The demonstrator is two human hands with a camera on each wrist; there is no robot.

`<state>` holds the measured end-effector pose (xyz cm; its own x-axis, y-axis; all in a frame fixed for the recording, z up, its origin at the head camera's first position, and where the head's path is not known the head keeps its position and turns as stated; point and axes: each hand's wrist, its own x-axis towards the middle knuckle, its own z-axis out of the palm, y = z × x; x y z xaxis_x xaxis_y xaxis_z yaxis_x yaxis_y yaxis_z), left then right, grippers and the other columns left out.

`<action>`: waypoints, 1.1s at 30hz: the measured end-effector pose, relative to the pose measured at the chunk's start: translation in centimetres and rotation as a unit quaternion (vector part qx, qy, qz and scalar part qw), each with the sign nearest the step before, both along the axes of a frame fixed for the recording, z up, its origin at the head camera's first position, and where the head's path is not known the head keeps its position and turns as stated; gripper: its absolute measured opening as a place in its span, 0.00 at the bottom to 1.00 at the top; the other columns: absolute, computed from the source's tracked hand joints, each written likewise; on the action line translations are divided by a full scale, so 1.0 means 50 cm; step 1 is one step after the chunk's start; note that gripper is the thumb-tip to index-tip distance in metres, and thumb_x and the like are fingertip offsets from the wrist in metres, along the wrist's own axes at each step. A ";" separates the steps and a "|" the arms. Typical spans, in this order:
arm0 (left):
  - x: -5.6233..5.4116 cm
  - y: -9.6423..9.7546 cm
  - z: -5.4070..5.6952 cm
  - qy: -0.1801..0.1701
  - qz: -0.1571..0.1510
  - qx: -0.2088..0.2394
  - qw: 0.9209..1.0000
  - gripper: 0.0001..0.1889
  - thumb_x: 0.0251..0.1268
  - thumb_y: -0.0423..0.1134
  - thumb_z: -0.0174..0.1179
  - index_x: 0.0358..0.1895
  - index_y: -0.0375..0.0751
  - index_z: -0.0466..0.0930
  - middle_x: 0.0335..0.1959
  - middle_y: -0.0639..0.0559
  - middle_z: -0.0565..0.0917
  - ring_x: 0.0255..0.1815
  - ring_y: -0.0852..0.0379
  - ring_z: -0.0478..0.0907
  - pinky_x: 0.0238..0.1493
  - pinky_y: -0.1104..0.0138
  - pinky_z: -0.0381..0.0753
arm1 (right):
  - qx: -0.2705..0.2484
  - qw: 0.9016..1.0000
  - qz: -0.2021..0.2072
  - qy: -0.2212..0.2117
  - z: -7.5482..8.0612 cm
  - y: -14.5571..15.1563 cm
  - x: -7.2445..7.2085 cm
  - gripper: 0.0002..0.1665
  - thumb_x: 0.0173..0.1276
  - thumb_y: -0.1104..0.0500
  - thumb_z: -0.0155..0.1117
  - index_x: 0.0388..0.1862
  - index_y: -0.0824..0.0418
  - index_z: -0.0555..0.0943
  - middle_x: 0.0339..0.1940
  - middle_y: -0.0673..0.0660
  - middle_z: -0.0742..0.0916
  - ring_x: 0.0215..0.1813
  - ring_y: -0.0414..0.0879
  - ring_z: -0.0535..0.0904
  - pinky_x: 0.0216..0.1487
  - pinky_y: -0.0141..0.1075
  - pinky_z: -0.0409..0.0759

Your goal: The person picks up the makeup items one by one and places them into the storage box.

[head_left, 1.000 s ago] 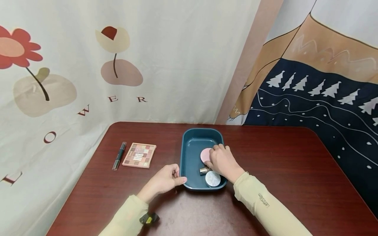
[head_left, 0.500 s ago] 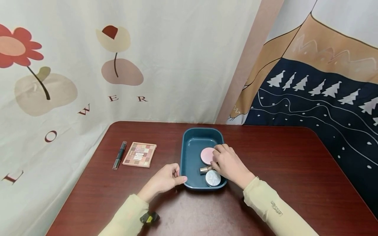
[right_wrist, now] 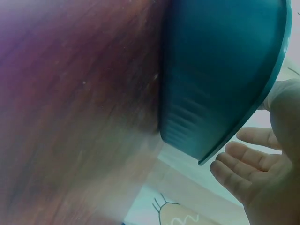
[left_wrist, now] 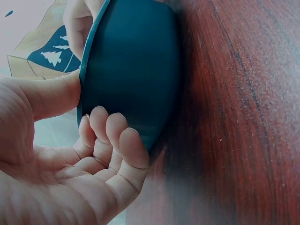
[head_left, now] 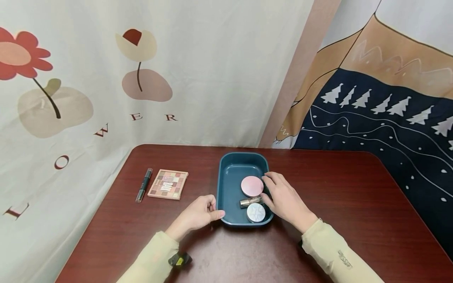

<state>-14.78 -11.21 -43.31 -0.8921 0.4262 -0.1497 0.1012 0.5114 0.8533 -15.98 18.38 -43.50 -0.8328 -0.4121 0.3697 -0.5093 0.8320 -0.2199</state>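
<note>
A teal tray [head_left: 230, 173] sits mid-table. It holds a pink round compact [head_left: 252, 186], a small metallic tube [head_left: 249, 201] and a silvery round compact [head_left: 256, 212]. My left hand [head_left: 211, 211] grips the tray's left rim near the front corner. In the left wrist view its thumb [left_wrist: 51, 96] presses on the tray [left_wrist: 131, 70] rim and its fingers curl against the outer wall. My right hand [head_left: 274, 188] hovers over the tray's right rim beside the compacts and holds nothing. In the right wrist view its fingers [right_wrist: 243, 159] lie loosely straight next to the tray [right_wrist: 220, 70].
An eyeshadow palette [head_left: 168, 184] and a dark slim tube [head_left: 143, 184] lie left of the tray on the dark red table [head_left: 354, 196]. Printed curtains hang close behind the table's far edge and along the right side.
My right hand has let go of the pink compact and drawn back to the right, so the compact now shows whole in the tray. The left hand has stayed on the rim.
</note>
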 end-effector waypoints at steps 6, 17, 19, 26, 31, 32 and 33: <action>-0.004 0.001 -0.003 -0.005 0.001 -0.003 1.000 0.17 0.65 0.37 0.70 0.25 0.40 0.69 0.15 0.57 0.69 0.17 0.61 0.67 0.23 0.68 0.67 | -0.007 1.000 -0.014 -0.022 0.000 0.012 0.011 0.31 0.69 0.56 0.72 0.65 0.71 0.76 0.60 0.65 0.81 0.61 0.56 0.77 0.59 0.48 0.83; -0.001 0.001 0.000 -0.004 0.001 -0.006 1.000 0.17 0.65 0.37 0.70 0.25 0.40 0.69 0.15 0.56 0.69 0.17 0.61 0.67 0.23 0.68 0.67 | -0.015 0.997 -0.042 -0.063 0.001 0.032 0.035 0.32 0.67 0.53 0.74 0.64 0.69 0.77 0.57 0.64 0.83 0.58 0.57 0.80 0.57 0.52 0.84; 0.000 0.001 0.002 -0.004 0.002 -0.004 1.000 0.18 0.65 0.37 0.70 0.26 0.40 0.69 0.16 0.56 0.69 0.18 0.60 0.67 0.23 0.67 0.67 | -0.020 0.995 -0.046 -0.082 0.002 0.035 0.039 0.32 0.68 0.53 0.74 0.63 0.70 0.78 0.56 0.64 0.84 0.57 0.57 0.81 0.57 0.52 0.84; 0.000 0.000 0.002 -0.003 0.000 -0.001 1.000 0.18 0.65 0.37 0.70 0.26 0.40 0.69 0.15 0.56 0.69 0.17 0.60 0.67 0.23 0.68 0.67 | -0.059 0.982 -0.058 -0.168 0.008 0.040 0.050 0.21 0.71 0.52 0.71 0.55 0.65 0.81 0.46 0.59 0.85 0.45 0.51 0.82 0.47 0.47 0.85; -0.005 0.000 -0.003 -0.005 -0.003 -0.004 1.000 0.17 0.65 0.37 0.70 0.25 0.40 0.69 0.15 0.57 0.69 0.17 0.61 0.66 0.23 0.68 0.66 | -0.055 0.979 -0.047 -0.189 0.006 0.041 0.050 0.14 0.72 0.51 0.70 0.46 0.60 0.84 0.35 0.50 0.85 0.35 0.42 0.77 0.39 0.37 0.79; -0.005 0.000 -0.004 -0.005 -0.003 -0.005 1.000 0.17 0.65 0.37 0.70 0.25 0.40 0.69 0.15 0.57 0.69 0.17 0.61 0.66 0.23 0.68 0.67 | -0.055 0.979 -0.045 -0.193 0.006 0.041 0.050 0.12 0.73 0.51 0.70 0.44 0.59 0.85 0.32 0.49 0.84 0.33 0.40 0.76 0.37 0.36 0.78; -0.006 0.000 -0.004 -0.006 -0.003 -0.006 1.000 0.17 0.66 0.37 0.70 0.25 0.41 0.69 0.15 0.57 0.69 0.17 0.61 0.66 0.23 0.68 0.67 | -0.055 0.978 -0.043 -0.198 0.005 0.041 0.051 0.11 0.73 0.50 0.69 0.41 0.57 0.84 0.29 0.47 0.82 0.31 0.39 0.74 0.35 0.35 0.77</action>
